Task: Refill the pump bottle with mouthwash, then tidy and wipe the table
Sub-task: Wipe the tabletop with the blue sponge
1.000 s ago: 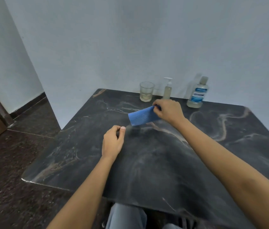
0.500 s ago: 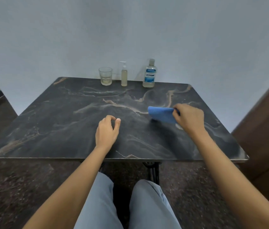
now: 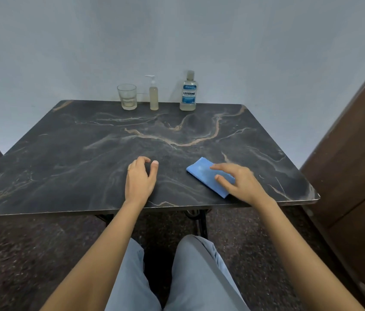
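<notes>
The dark marble-patterned table is the landmark here. Along its far edge, against the pale wall, three things stand upright in a row: a clear glass with a little pale liquid at the bottom, a slim pump bottle just right of it and filled well up with yellowish liquid, and further right a mouthwash bottle with a blue label (the word LISTERINE is readable), its liquid low, only near the base.

Near the table's front edge, right of centre, lies a folded blue cloth, flat on the top. The right hand is over the cloth's near-right part with fingers spread and loose, not clamped around anything; the fingertips look to be touching the cloth, though the hand is slightly blurred and contact is hard to confirm.

The left hand rests on the tabletop at the middle of the front edge, apart from the cloth, fingers curled inward with thumb and forefinger a little apart, holding nothing.

Below the table's front edge, the person's knees in light grey trousers show.
</notes>
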Action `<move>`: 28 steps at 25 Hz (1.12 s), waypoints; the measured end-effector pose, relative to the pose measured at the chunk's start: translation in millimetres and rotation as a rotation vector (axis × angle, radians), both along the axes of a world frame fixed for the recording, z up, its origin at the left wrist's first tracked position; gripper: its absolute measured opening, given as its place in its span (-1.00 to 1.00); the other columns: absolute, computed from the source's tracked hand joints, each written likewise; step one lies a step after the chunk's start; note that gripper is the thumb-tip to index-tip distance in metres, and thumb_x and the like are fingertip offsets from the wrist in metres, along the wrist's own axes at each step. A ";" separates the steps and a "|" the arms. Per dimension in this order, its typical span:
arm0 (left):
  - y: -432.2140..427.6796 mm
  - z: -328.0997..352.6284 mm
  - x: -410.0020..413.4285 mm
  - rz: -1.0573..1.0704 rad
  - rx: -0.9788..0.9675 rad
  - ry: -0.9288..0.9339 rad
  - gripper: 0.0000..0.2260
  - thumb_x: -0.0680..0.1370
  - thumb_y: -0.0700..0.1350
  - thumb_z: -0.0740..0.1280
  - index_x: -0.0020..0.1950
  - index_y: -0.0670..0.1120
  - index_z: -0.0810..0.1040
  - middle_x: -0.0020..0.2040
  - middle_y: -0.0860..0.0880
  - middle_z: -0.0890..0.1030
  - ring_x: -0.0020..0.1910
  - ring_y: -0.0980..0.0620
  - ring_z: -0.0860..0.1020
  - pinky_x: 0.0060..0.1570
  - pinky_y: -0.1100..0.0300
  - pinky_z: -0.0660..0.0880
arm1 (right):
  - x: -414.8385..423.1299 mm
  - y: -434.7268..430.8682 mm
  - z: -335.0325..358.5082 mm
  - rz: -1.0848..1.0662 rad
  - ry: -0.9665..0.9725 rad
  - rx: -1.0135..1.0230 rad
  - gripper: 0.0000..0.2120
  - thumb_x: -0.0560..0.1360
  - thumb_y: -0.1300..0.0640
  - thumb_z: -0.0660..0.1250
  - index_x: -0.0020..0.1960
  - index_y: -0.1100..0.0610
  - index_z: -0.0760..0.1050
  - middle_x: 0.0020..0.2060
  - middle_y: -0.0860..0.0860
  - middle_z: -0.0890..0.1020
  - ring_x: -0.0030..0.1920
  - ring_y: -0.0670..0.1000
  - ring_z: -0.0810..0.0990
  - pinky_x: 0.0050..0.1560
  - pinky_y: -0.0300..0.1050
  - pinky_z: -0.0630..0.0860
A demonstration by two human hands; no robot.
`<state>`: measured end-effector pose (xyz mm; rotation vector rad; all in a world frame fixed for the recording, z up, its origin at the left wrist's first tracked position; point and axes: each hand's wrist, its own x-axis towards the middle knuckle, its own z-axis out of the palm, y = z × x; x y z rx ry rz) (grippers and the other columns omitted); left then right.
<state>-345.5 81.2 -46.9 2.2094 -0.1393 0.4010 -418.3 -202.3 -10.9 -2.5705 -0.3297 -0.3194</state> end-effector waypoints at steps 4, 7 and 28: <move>-0.3 1.3 -2.4 0.004 -0.005 0.027 -0.69 0.63 0.06 0.21 0.18 -0.16 0.51 0.12 -0.10 0.56 0.18 -0.07 0.46 0.14 0.04 0.42 | 44.9 16.8 -14.1 0.232 0.235 -0.246 -0.57 0.66 0.07 0.04 0.52 0.00 0.19 0.52 -0.07 0.16 0.52 -0.14 0.04 0.50 -0.17 -0.08; 0.2 4.2 -2.3 0.037 -0.055 0.053 -0.71 0.63 0.05 0.22 0.15 -0.16 0.51 0.10 -0.10 0.56 0.17 -0.08 0.47 0.15 0.01 0.44 | 80.9 29.4 -16.8 0.096 0.258 -0.276 -0.57 0.67 0.03 -0.08 0.54 -0.03 0.12 0.55 -0.03 0.11 0.55 -0.07 0.00 0.51 0.04 -0.19; -4.3 -0.1 2.0 0.069 0.040 0.039 -0.69 0.63 0.04 0.22 0.19 -0.17 0.53 0.14 -0.08 0.57 0.26 -0.06 0.42 0.26 0.03 0.37 | 135.7 24.8 -10.1 -0.242 0.374 -0.363 -0.49 0.66 0.01 -0.14 0.57 0.10 -0.11 0.57 0.07 -0.07 0.56 0.06 -0.11 0.52 0.06 -0.16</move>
